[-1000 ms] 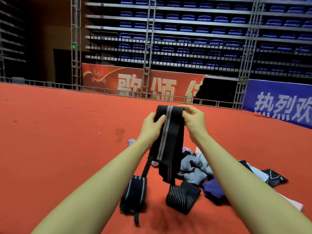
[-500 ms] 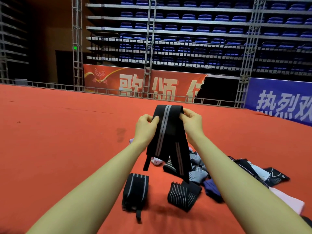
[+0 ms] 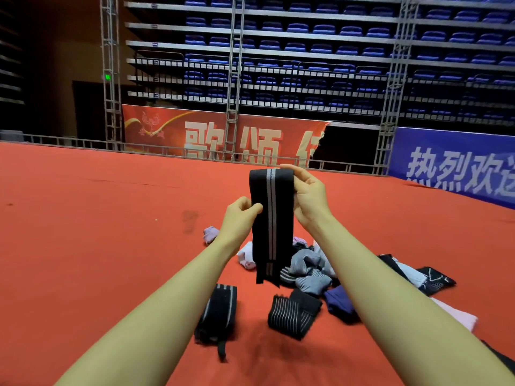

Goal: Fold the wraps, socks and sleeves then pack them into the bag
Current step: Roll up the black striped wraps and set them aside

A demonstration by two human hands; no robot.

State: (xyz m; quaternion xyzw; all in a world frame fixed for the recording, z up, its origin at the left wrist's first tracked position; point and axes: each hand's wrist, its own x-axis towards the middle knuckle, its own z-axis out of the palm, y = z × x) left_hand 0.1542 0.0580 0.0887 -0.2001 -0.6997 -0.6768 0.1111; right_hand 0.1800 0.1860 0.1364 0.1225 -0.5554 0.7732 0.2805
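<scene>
I take the long black elastic wrap with the grey centre stripe (image 3: 269, 218) as my landmark; it hangs upright in the air above the red carpeted floor (image 3: 83, 232), its top end folded over and its lower end dangling free. Far to its left on the floor is a small lilac sock (image 3: 210, 234), lying apart from the rest. Below and left of the wrap lies a rolled black wrap with grey stripes (image 3: 218, 313), a narrow black strap trailing from it towards me. My left hand (image 3: 239, 218) pinches the hanging wrap's left edge about a third of the way down, thumb in front and fingers curled. Directly below the wrap sits a folded black wrap with thin white stripes (image 3: 292, 316). My right hand (image 3: 308, 195) grips the wrap's top right corner, fingers curled over the fold. Behind and to the right of the wrap's lower end is a heap of grey, blue and pink socks (image 3: 309, 266), and further right lie black and pale blue sleeves (image 3: 412, 275).
</scene>
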